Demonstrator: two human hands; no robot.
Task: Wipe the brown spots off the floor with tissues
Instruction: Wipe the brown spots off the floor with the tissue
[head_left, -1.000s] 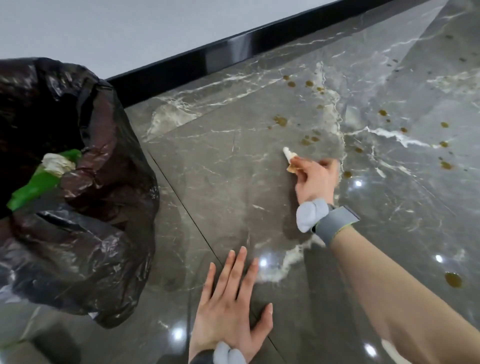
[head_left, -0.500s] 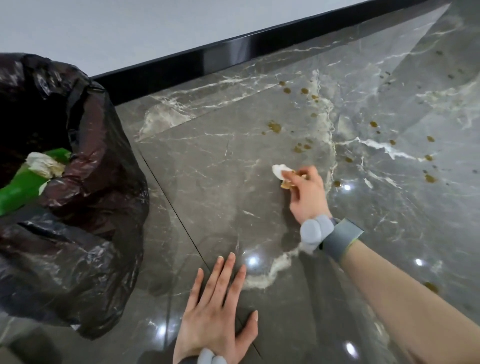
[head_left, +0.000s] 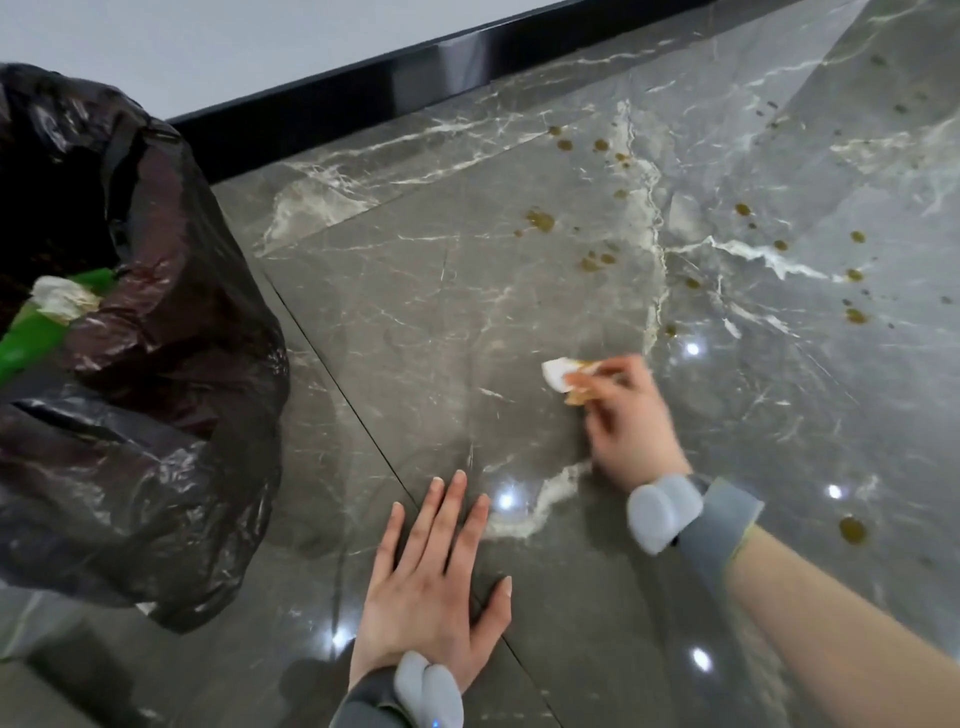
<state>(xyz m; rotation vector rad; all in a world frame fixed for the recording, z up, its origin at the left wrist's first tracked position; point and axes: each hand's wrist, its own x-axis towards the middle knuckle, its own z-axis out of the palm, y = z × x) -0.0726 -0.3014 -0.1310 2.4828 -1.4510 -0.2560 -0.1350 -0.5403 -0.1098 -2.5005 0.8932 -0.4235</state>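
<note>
Right hand (head_left: 631, 431): pinches a crumpled tissue (head_left: 556, 373) between thumb and fingertips and holds it down on the floor (head_left: 415, 338) (the hand is motion-blurred, so the exact finger positions are unclear).
Left hand (head_left: 431, 597): palm down on the floor, fingers straight and slightly spread, lying across a tile joint and holding nothing.
Tissue: white with a brown stain on its near edge, sticking out past the right hand's fingertips, nearer the person than most of the spots.
Brown spots (head_left: 540, 221): scattered over the tiles beyond and to the right of the right hand.
Lone drop (head_left: 853, 530): larger, just beside the right forearm.
Floor: glossy grey marble with white veins and bright glints of light.
Bin bag (head_left: 156, 415): black, open, at the left; inside, a used tissue (head_left: 62, 299) lies on something green (head_left: 26, 343).
Wrist bands (head_left: 696, 514): grey, each with a pale device, one on either wrist.
Skirting (head_left: 363, 109): black strip along the far edge of the floor, under a pale wall (head_left: 208, 41).
</note>
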